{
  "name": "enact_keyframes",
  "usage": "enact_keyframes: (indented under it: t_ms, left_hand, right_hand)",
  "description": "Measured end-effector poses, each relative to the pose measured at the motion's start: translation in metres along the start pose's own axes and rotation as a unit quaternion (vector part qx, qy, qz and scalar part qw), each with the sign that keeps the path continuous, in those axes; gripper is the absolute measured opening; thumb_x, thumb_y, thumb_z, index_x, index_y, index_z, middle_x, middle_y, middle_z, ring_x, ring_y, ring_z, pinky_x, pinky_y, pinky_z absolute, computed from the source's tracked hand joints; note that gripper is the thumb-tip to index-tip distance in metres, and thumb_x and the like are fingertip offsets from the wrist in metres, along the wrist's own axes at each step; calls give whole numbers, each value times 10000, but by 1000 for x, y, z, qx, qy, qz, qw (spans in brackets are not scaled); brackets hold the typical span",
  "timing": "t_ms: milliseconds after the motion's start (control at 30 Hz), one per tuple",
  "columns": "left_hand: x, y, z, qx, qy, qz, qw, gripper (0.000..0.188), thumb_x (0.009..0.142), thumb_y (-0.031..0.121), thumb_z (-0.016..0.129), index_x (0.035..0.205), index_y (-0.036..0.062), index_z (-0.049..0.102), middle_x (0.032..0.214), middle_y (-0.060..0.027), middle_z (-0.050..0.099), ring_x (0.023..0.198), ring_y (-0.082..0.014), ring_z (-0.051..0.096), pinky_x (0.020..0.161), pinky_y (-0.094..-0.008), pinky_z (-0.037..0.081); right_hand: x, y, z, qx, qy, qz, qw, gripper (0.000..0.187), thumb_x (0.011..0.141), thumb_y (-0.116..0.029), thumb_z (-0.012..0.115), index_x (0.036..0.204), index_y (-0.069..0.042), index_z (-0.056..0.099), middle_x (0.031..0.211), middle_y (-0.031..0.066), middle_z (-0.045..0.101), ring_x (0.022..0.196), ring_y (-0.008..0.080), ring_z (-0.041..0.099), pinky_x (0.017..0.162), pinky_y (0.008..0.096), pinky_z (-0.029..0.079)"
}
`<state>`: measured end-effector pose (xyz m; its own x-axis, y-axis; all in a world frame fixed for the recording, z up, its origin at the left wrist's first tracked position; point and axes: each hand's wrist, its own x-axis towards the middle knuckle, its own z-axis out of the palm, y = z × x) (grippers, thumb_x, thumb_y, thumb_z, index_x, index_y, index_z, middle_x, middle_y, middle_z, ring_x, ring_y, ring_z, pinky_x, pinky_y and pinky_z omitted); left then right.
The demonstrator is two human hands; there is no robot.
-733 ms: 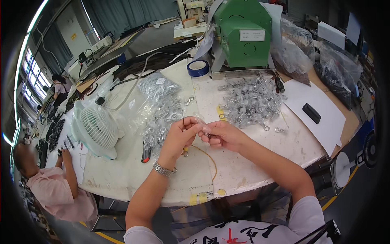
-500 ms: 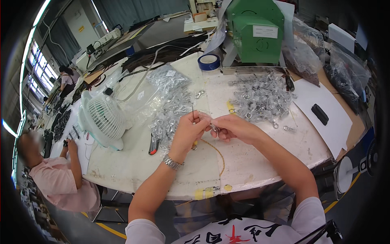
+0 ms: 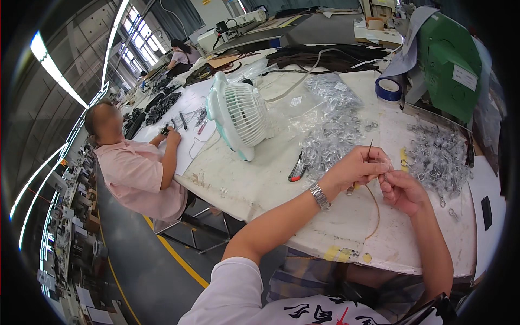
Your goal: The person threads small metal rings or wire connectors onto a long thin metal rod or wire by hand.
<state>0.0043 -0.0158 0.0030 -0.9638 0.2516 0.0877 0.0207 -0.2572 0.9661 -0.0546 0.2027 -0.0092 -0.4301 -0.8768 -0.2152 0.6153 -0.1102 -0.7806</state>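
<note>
My left hand point(image 3: 358, 169), with a metal watch on its wrist, is closed with a thin dark pointed tool point(image 3: 370, 147) sticking up from the fingers. My right hand point(image 3: 403, 190) is pinched against its fingertips. Between both hands shows a bit of clear plastic wrap point(image 3: 386, 164); the fingers hide most of what is inside. Left of my hands lies a pile of plastic-wrapped metal clasps point(image 3: 330, 146). A second pile of wrapped clasps point(image 3: 436, 160) is to the right. A red and black box cutter point(image 3: 297, 169) lies beside the left pile.
A pale fan point(image 3: 238, 116) stands left on the table point(image 3: 281, 200). Blue tape point(image 3: 388, 89) and a green machine point(image 3: 449, 65) are at the back right. A black object point(image 3: 486, 213) lies on white paper at right. A co-worker in pink point(image 3: 138, 168) sits at the left.
The view has swung left, so the table and hands appear further right. The metal clasp that showed under my right fingers is now mostly hidden. Both hands stay together.
</note>
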Motion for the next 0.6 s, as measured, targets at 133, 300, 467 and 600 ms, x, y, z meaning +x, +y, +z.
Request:
enact_keyframes:
  t_ms: [133, 300, 467, 600]
  left_hand:
    - [0, 1, -15, 19, 49, -72, 996, 205, 1030, 205, 671, 1122, 27, 710, 778, -23, 678, 513, -13, 418, 450, -198, 289]
    - [3, -12, -20, 455, 164, 174, 858, 330, 1057, 232, 590, 1285, 4, 661, 881, -66, 734, 633, -79, 564, 587, -243, 471]
    - [-8, 22, 1, 350, -84, -6, 933, 289, 1060, 175, 520, 1278, 42, 654, 855, -61, 751, 680, -107, 623, 650, -282, 514]
    - [-10, 21, 12, 347, -64, -30, 935, 237, 1061, 151, 500, 1191, 49, 670, 824, -42, 742, 646, -103, 614, 630, -293, 512]
  right_hand:
    - [1, -9, 13, -197, 114, -63, 972, 246, 1011, -276, 686, 966, -40, 741, 753, -6, 692, 613, 66, 618, 591, 201, 492]
    - [2, -12, 5, -275, 144, -119, 943, 227, 994, -237, 696, 913, -34, 756, 724, 4, 693, 592, 68, 611, 558, 216, 482]
    - [3, -5, 1, -332, 157, -117, 923, 221, 999, -196, 673, 886, -23, 751, 708, 19, 690, 579, 72, 606, 531, 216, 462]
    - [4, 2, -2, -343, 170, -129, 915, 218, 1005, -168, 649, 874, -19, 740, 710, 19, 687, 582, 71, 604, 529, 216, 460]
